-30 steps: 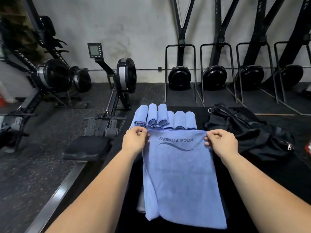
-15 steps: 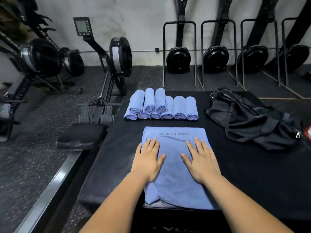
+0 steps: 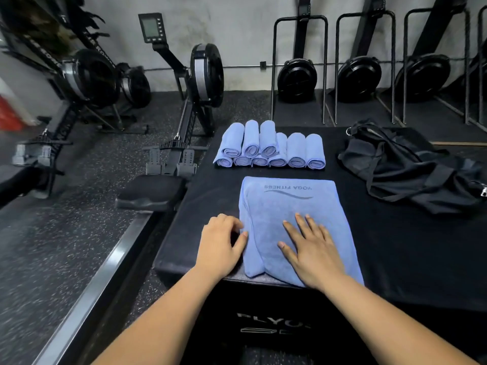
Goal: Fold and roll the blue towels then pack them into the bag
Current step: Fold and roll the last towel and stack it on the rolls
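Head view is showing a folded blue towel [image 3: 295, 225] lying flat on the black platform [image 3: 395, 259], its printed end pointing away beyond the fingertips. The right hand [image 3: 313, 254] is pressing on it with fingers spread flat and grasping nothing, while the left hand [image 3: 221, 246] is resting at its left edge, fingers loosely curled and thumb touching the cloth. Past the fingertips the rolled towels [image 3: 271, 148] are sitting stacked, with the black bag [image 3: 411, 167] lying slumped to their right.
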Motion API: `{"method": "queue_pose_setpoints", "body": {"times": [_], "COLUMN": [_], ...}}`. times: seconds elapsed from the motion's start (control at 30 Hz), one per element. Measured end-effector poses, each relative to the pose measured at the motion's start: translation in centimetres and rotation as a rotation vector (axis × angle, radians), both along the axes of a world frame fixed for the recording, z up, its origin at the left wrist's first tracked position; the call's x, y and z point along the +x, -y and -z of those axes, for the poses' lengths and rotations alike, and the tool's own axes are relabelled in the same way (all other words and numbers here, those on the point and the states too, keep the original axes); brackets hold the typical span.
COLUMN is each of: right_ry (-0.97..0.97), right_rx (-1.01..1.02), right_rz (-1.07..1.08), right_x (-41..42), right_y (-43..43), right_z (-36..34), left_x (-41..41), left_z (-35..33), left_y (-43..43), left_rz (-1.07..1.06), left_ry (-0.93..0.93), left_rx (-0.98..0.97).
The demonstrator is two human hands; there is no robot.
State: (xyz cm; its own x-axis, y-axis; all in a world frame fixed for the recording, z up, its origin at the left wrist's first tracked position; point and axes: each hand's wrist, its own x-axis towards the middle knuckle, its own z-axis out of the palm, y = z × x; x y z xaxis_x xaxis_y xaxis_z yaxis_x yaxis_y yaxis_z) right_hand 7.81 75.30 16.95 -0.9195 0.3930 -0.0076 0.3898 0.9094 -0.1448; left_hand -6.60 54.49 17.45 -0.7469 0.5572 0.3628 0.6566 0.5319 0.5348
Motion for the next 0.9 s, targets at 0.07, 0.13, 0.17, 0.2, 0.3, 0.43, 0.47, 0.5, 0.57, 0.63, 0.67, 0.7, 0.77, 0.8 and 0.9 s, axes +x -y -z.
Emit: {"method": "queue_pose_setpoints", "body": {"times": [0.07,0.13,0.17,0.2,0.3,0.43,0.47,0.5,0.57,0.63,0.67,0.7,0.77,0.8,0.9], "right_ry": [-0.026,-0.043,-0.045,-0.045,-0.047,-0.045,-0.049,-0.054,-0.059,-0.063,-0.067,-0.072,-0.075,-0.071,-0.062], "right_rx": [-0.01,-0.004,0.002,0.008,0.003,-0.006,-0.007,-0.009,-0.013,-0.017,-0.017,-0.016,-0.01,-0.008,-0.011], "right_rz": [0.015,0.018,0.017,0.018,0.02,0.019,0.017,0.015,0.018,0.019,0.019,0.019,0.018,0.018,0.017], "right_x": [0.0,0.0,0.1,0.1,0.2,0.4,0.5,0.5,0.6,0.6,0.6,0.7,0.7,0.7,0.7], "right_y": [0.0,0.1,0.2,0.2,0.3,0.4,0.3,0.4,0.4,0.4,0.5,0.5,0.5,0.5,0.5], "right_z": [-0.1,-0.1,0.0,0.1,0.1,0.1,0.1,0.1,0.2,0.1,0.1,0.1,0.1,0.2,0.2], "left_x": [2.1,4.3,5.3,6.0,7.5,8.5,8.7,8.8,8.8,8.5,8.2,7.8,7.0,6.6,6.0], "left_z": [-0.4,-0.3,0.0,0.4,1.1,1.3,1.4,1.5,1.3,0.7,0.4,0.1,-0.5,-0.8,-2.1], "left_y": [0.3,0.3,0.4,0.4,0.4,0.3,0.4,0.6,1.1,1.6,1.8,2.1,2.8,3.1,3.8], "left_rz": [-0.003,-0.009,-0.016,-0.025,-0.084,-0.168,-0.171,-0.172,-0.188,-0.239,-0.269,-0.289,-0.301,-0.291,-0.226], "left_ry": [0.006,-0.017,-0.028,-0.041,-0.091,-0.046,-0.042,-0.043,-0.037,-0.032,-0.027,-0.002,0.132,0.231,0.458], "left_rx": [0.016,-0.024,-0.057,-0.093,-0.153,-0.099,-0.085,-0.073,-0.047,-0.02,-0.006,0.029,0.187,0.271,0.432]}}
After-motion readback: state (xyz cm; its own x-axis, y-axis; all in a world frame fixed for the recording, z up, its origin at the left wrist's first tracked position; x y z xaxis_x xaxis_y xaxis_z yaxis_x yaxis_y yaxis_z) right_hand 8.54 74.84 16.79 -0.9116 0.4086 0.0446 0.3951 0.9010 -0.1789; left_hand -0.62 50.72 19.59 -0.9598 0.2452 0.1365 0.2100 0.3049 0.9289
